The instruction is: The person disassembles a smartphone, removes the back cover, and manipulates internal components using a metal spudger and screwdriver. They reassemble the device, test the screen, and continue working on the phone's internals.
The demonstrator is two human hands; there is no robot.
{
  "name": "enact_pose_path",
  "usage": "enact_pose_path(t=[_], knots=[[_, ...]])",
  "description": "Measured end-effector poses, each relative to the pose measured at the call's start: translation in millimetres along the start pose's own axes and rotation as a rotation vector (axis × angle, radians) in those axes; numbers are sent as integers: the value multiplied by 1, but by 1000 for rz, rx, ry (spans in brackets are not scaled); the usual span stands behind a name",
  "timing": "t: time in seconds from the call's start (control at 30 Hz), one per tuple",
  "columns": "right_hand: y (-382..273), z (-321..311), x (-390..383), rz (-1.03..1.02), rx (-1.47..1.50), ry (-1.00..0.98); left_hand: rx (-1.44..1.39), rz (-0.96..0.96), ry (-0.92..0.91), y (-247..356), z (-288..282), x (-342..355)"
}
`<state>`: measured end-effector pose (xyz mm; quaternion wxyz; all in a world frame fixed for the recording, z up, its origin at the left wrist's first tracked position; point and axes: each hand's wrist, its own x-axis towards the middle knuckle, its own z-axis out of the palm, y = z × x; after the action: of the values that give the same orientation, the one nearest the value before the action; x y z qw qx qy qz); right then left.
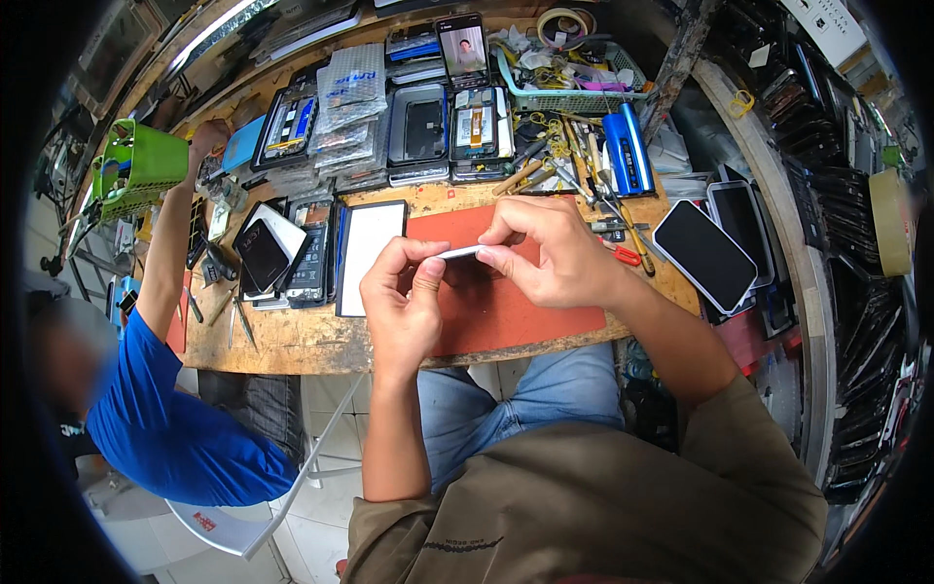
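Observation:
Between my two hands is a thin, flat, pale piece (460,252), seen edge-on above a red work mat (564,321); its kind cannot be made out. My left hand (404,302) pinches its left end between thumb and fingers. At the other end, my right hand (550,253) grips it with thumb and forefinger, the other fingers curled. To the left of my left hand lies a white flat panel in a dark frame (370,243). Beyond my right hand are pliers with red handles (624,255) and several screwdrivers (520,177).
A lit phone (462,51) stands upright at the back, beside a green basket of parts (574,97). Opened phones and tablets (420,127) crowd the bench (282,341). At right lies a black-screened tablet (705,255). A co-worker in a blue sleeve (136,375) reaches across at left.

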<state>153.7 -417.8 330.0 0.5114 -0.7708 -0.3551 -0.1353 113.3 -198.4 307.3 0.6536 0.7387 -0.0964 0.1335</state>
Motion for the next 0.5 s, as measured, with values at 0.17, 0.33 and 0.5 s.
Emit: enact_pose_path(t=[0.17, 0.33, 0.5], knots=[[0, 4, -2, -6, -1, 37, -13, 46, -13, -6, 0, 3], [10, -2, 1, 41, 85, 31, -147, -30, -93, -18, -6, 6], [13, -8, -6, 42, 53, -18, -133, -55, -87, -20, -8, -8]])
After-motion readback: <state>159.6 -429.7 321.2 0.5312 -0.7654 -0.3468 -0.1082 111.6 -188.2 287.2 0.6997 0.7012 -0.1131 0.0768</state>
